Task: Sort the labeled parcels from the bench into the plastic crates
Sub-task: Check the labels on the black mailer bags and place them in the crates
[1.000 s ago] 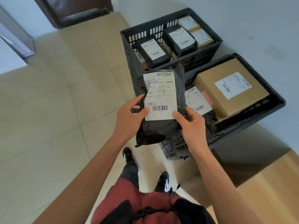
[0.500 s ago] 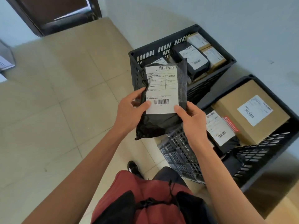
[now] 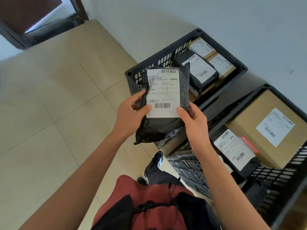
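I hold a black plastic parcel (image 3: 159, 128) with a white shipping label facing up, in the air over the floor in front of the crates. My left hand (image 3: 131, 117) grips its left edge, thumb on the label. My right hand (image 3: 194, 120) grips its right edge, thumb at the label's corner. Behind it stands the far black crate (image 3: 232, 78) with a black parcel (image 3: 197, 72) and several brown boxes. The near black crate (image 3: 274, 176) at right holds a large brown box (image 3: 259, 123) and a black parcel (image 3: 235, 151).
Beige tiled floor (image 3: 58, 113) spreads to the left. A pale wall (image 3: 199, 17) runs behind the crates. A dark doorway (image 3: 33, 19) is at the top left. My feet (image 3: 156, 161) stand beside the near crate.
The view has swung so the crates sit further right and lower. The parcel stays held in both hands, label up, now in front of the far crate's near corner.
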{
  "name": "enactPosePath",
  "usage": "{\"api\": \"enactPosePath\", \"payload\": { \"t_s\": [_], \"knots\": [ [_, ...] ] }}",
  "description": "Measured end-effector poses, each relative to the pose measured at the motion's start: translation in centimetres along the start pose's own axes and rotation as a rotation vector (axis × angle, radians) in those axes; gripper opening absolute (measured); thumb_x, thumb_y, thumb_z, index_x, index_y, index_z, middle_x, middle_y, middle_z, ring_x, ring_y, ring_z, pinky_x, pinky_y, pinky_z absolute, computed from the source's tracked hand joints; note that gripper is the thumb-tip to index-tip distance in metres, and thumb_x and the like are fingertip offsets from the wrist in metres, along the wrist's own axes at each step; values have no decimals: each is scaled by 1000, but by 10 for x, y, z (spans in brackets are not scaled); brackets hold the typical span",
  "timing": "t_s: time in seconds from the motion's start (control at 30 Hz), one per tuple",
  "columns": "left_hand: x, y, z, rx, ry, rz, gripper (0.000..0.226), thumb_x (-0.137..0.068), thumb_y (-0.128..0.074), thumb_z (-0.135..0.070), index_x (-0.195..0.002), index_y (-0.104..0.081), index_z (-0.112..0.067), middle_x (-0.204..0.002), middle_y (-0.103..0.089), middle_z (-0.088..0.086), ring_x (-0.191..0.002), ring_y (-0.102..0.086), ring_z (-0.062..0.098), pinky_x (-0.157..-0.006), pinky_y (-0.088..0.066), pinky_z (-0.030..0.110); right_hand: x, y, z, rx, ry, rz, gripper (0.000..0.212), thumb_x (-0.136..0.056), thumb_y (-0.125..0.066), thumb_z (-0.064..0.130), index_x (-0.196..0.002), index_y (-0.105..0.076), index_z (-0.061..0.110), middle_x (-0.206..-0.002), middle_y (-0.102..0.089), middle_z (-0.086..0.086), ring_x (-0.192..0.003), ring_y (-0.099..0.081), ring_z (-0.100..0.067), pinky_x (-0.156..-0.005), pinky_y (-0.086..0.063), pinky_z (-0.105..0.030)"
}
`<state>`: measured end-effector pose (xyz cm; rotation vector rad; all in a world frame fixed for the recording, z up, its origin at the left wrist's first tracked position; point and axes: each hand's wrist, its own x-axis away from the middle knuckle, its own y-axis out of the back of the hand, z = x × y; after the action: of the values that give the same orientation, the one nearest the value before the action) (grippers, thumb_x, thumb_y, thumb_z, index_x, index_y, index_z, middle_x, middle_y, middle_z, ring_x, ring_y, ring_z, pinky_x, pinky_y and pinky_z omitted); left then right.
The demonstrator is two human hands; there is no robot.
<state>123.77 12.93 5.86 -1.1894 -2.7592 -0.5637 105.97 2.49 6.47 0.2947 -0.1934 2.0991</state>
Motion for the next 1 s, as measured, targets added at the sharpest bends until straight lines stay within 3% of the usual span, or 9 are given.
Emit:
{"api": "enactPosePath", "payload": {
  "t_s": [0.17,0.33,0.43,0.57,0.63,0.8,0.87,0.93,1.0],
  "knots": [
    [-56,-8,-17,-43,-28,50,53,-96,-73,-21,-146,-58,-31,-123,-69,-7,-105,-68,10,-82,-63,28,-49,-2,11,21,12,-30,38,-99,-71,14,-136,-63,18,-121,-76,5,-112,-72,-11,-93,-61,-32],
    [-101,-18,-16,-105,-35,137,55,-96,-72,-26,-148,-56,-29,-130,-67,-10,-111,-67,9,-91,-62,35,-89,1,19,88,-1,-84,44,-96,-73,10,-138,-60,16,-119,-76,6,-108,-73,-7,-90,-62,-30],
    [-123,-26,-19,-123,-16,220,54,-99,-69,-24,-151,-53,-25,-134,-63,-9,-107,-65,0,-85,-59,19,-107,6,20,143,-2,-152,51,-95,-74,9,-142,-57,18,-117,-75,9,-107,-72,-4,-88,-62,-28],
    [-159,-35,-25,-148,33,298,47,-101,-65,-27,-148,-57,-30,-139,-64,-6,-108,-68,6,-100,-57,40,-133,13,17,203,-30,-235,54,-95,-75,12,-144,-55,22,-119,-74,8,-107,-72,-4,-89,-63,-31],
    [-179,-35,-26,-138,66,324,44,-101,-64,-26,-144,-59,-34,-132,-66,-14,-100,-69,5,-97,-59,45,-143,15,17,235,-37,-289,54,-95,-75,13,-143,-56,25,-118,-74,11,-106,-71,-2,-88,-63,-31],
    [-224,-30,-33,-148,-70,374,47,-100,-68,-23,-145,-56,-32,-127,-66,-17,-100,-67,-7,-93,-59,29,-162,19,21,480,7,-369,56,-96,-75,18,-147,-56,30,-130,-66,17,-121,-61,-1,-101,-57,-29],
    [-242,-31,-39,-167,-132,404,51,-99,-69,-19,-147,-54,-29,-130,-64,-15,-102,-67,-6,-85,-58,20,-173,19,17,631,58,-381,53,-97,-73,18,-147,-57,28,-130,-61,15,-127,-56,-10,-112,-48,-38],
    [-259,-34,-43,-185,-189,445,51,-96,-71,-18,-144,-56,-28,-132,-63,-14,-104,-68,-3,-86,-60,26,-185,18,7,809,185,-385,51,-95,-73,14,-143,-61,23,-130,-64,7,-127,-54,-21,-113,-42,-51],
    [-272,-38,-41,-230,-259,489,50,-94,-75,-17,-141,-58,-25,-132,-64,-11,-105,-69,1,-90,-60,29,-195,16,-6,931,290,-385,50,-91,-74,8,-139,-65,17,-129,-68,0,-125,-55,-26,-110,-42,-53]
  ]
}}
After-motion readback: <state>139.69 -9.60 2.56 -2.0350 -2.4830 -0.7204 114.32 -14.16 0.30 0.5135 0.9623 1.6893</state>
